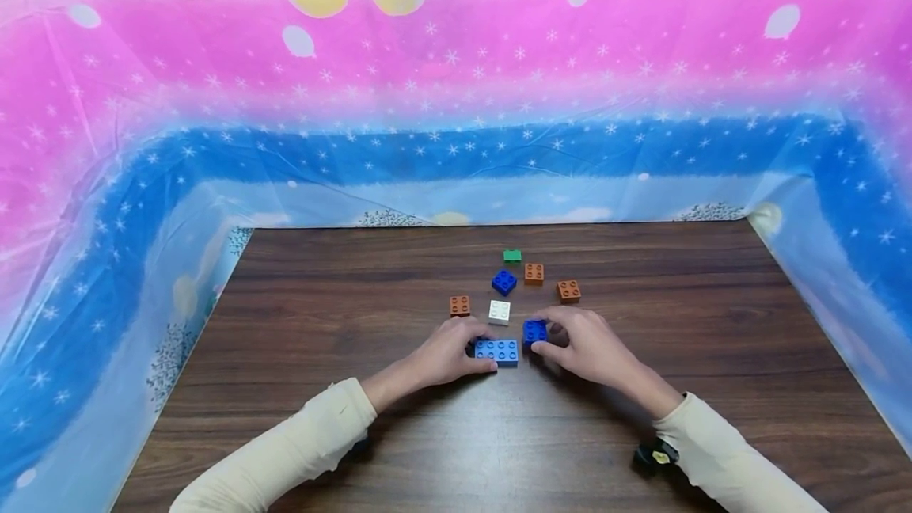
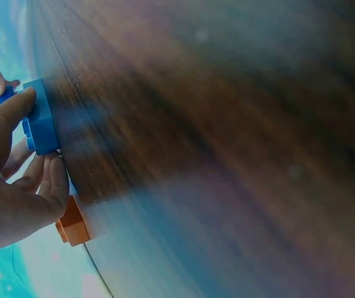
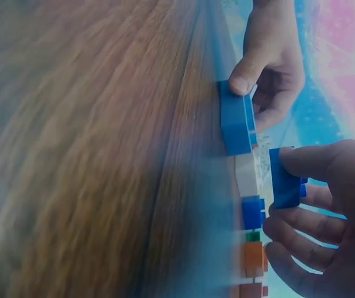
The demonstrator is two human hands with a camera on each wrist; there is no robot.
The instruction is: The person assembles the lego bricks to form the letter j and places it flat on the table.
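Left hand (image 1: 450,352) pinches light-blue rectangular plastic brick (image 1: 499,352), likely steadying it; right hand (image 1: 590,345) pinches dark-blue square plastic brick (image 1: 533,333).

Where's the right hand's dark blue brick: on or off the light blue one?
Off: the right wrist view shows a gap between the dark blue brick and the light blue brick.

Glare on tabletop (image 1: 499,426), hazy wrist views
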